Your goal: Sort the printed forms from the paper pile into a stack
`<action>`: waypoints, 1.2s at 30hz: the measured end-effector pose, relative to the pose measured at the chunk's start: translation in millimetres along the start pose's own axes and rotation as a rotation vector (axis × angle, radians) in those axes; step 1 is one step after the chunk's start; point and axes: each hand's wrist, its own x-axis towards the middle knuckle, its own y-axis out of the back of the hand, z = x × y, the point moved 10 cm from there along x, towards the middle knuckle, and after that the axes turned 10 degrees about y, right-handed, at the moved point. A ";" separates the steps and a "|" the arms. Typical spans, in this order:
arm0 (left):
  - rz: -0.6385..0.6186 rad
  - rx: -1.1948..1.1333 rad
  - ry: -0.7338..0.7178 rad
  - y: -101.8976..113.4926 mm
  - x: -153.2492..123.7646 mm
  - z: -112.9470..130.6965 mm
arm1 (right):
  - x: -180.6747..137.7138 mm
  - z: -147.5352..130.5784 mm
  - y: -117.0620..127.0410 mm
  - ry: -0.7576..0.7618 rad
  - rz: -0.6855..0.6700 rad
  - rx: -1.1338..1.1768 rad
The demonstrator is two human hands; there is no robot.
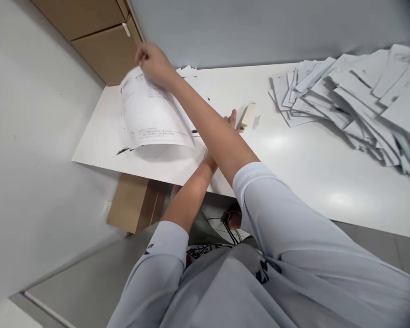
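My right hand (153, 64) is at the far left of the table, with its fingers closed on the top edge of a printed sheet of paper (153, 114). The sheet is lifted and curved, and its lower edge stands clear of the table. My left arm crosses under my right forearm. My left hand (231, 120) shows only in part beyond that forearm; its visible fingers are stretched out beside a cream stapler (248, 115). The palm is hidden. More papers (187, 71) lie behind the lifted sheet, partly covered by my right arm.
A large loose heap of papers (348, 100) spreads over the right part of the white table (294, 168). Brown cardboard boxes (105, 50) stand at the back left corner, and another box (128, 200) is under the table. Walls border the back and left.
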 end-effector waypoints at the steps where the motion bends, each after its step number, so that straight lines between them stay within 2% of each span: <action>1: 0.036 -0.018 0.041 -2.3 4.6 -6.9 | -3.6 16.7 -15.6 -0.058 -0.049 -0.095; 3: 0.095 -0.054 0.100 -7.1 15.7 -19.7 | -16.2 48.4 -40.6 -0.144 -0.094 -0.204; 6: 0.099 -0.093 0.082 -15.0 31.9 -27.8 | -39.8 74.5 -60.8 -0.177 -0.028 -0.241; 8: 0.088 -0.116 0.048 -16.4 38.2 -28.0 | -57.9 64.6 -69.9 -0.084 -0.011 -0.242; 11: 0.089 -0.130 -0.016 -12.3 37.6 -20.4 | -102.5 16.6 -75.2 0.107 -0.101 -0.270; 13: 0.113 -0.116 -0.036 -5.8 32.3 -13.2 | -146.1 -19.3 -62.0 0.157 -0.144 -0.292; 15: 0.144 -0.086 -0.023 2.4 25.9 -7.1 | -196.8 -47.0 -37.8 0.135 -0.161 -0.273; 18: 0.189 -0.012 0.017 15.8 18.2 0.9 | -278.1 -70.4 -2.5 0.090 -0.233 -0.179; 20: 0.209 0.045 0.020 24.4 15.0 7.3 | -328.4 -74.9 19.9 0.087 -0.281 -0.104; 23: 0.210 0.145 0.020 34.1 13.6 13.7 | -385.0 -57.4 64.6 0.053 -0.310 -0.117; 25: 0.214 0.185 0.040 40.1 14.4 13.8 | -407.8 -25.9 115.8 -0.056 -0.254 -0.255; 29: 0.223 0.207 0.063 47.2 17.6 13.4 | -448.0 49.9 273.5 -0.450 0.077 -0.694; 31: 0.223 0.226 0.077 48.7 19.1 13.6 | -474.6 77.8 340.3 -0.635 0.202 -0.869; 33: 0.222 0.249 0.089 50.6 20.3 15.0 | -499.8 98.7 380.0 -0.766 0.260 -0.963; 36: 0.211 0.273 0.113 54.9 22.3 17.9 | -529.2 115.5 398.8 -0.884 0.338 -0.969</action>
